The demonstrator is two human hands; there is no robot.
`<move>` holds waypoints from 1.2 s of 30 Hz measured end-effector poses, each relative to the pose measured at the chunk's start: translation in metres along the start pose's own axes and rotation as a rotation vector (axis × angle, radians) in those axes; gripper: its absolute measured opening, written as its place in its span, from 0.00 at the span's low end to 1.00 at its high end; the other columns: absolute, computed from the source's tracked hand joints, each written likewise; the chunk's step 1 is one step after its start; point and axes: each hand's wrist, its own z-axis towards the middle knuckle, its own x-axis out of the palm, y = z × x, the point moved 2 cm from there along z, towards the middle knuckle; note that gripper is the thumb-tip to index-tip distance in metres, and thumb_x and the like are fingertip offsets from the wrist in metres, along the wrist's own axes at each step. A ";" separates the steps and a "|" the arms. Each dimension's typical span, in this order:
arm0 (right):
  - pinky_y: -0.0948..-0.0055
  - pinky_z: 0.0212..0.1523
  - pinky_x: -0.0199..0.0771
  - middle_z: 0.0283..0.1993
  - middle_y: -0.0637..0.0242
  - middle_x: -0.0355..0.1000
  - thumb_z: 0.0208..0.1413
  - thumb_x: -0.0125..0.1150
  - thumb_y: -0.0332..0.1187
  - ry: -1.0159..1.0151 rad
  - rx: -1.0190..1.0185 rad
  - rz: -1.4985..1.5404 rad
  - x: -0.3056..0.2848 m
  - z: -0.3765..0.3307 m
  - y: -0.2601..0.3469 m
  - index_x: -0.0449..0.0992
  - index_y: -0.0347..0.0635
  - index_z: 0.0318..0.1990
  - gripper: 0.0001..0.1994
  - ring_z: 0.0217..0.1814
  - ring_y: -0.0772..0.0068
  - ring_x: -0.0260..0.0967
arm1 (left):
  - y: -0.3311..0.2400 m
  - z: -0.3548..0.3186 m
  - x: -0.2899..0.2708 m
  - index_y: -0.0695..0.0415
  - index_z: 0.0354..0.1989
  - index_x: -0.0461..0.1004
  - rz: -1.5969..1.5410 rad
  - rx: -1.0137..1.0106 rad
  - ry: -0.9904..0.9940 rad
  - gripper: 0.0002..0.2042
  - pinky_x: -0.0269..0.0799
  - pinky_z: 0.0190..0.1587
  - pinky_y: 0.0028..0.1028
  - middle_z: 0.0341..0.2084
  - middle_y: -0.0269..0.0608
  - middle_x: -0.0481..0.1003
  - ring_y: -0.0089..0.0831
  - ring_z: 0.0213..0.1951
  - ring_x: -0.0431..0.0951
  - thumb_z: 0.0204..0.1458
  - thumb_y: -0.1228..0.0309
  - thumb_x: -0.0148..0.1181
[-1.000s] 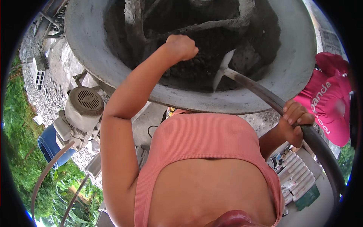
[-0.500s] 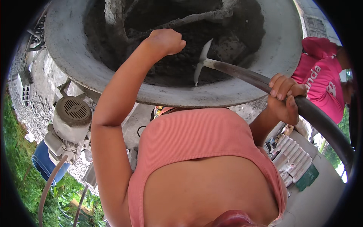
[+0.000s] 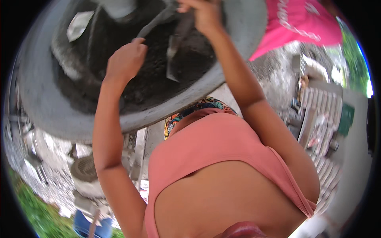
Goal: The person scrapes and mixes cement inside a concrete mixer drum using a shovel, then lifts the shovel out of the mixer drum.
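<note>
Both hands (image 3: 126, 58) (image 3: 203, 15) grip a tool (image 3: 174, 43) — over the mixer drum (image 3: 43, 107).

Mixer drum (image 3: 47, 107): top of rim cut off by upper picture edge; dark mix inside blurred, texture unclear. Right hand (image 3: 202, 16) above drum mouth: fingertips cut by top edge; grip on long tool handle (image 3: 158, 22) blurred, closure uncertain. Left hand (image 3: 126, 59) over drum: curled, whether touching handle cannot be told. Person in pink shirt (image 3: 297, 23) right of drum: only torso in view, rest cropped. Motor housing (image 3: 84, 170) below drum: smeared by motion; details unreadable.
</note>
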 end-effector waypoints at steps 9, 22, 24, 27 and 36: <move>0.76 0.28 0.67 0.23 0.68 0.72 0.35 0.69 0.38 0.153 -0.068 -0.184 0.030 -0.032 0.013 0.75 0.38 0.28 0.14 0.28 0.80 0.69 | 0.005 0.013 -0.004 0.60 0.51 0.68 -0.829 -0.077 -0.266 0.25 0.67 0.45 0.30 0.41 0.43 0.75 0.29 0.38 0.75 0.58 0.55 0.31; 0.57 0.32 0.67 0.26 0.60 0.71 0.40 0.61 0.38 0.264 -0.334 -0.098 0.023 -0.138 0.037 0.68 0.44 0.32 0.13 0.31 0.52 0.71 | -0.105 -0.020 0.048 0.66 0.46 0.67 -0.123 0.149 -0.563 0.20 0.66 0.48 0.32 0.40 0.41 0.72 0.29 0.44 0.70 0.57 0.61 0.42; 0.57 0.32 0.67 0.26 0.60 0.70 0.40 0.62 0.39 0.334 -0.351 -0.112 0.024 -0.158 0.043 0.68 0.44 0.32 0.14 0.30 0.52 0.71 | -0.100 -0.043 0.055 0.66 0.46 0.67 -0.077 0.087 -0.560 0.20 0.66 0.48 0.32 0.40 0.41 0.72 0.29 0.44 0.70 0.57 0.61 0.43; 0.58 0.31 0.66 0.26 0.61 0.69 0.39 0.62 0.39 0.347 -0.417 -0.167 0.006 -0.169 0.037 0.67 0.44 0.32 0.15 0.29 0.53 0.70 | -0.095 -0.054 0.072 0.66 0.46 0.67 -0.069 0.049 -0.551 0.19 0.65 0.48 0.31 0.40 0.41 0.72 0.29 0.44 0.70 0.57 0.61 0.43; 0.58 0.27 0.68 0.26 0.62 0.68 0.40 0.60 0.37 0.215 -0.514 -0.090 -0.013 -0.192 0.033 0.66 0.47 0.31 0.12 0.29 0.54 0.69 | -0.077 -0.062 0.072 0.67 0.46 0.68 -0.014 0.010 -0.529 0.19 0.65 0.48 0.31 0.40 0.41 0.72 0.29 0.44 0.70 0.56 0.61 0.43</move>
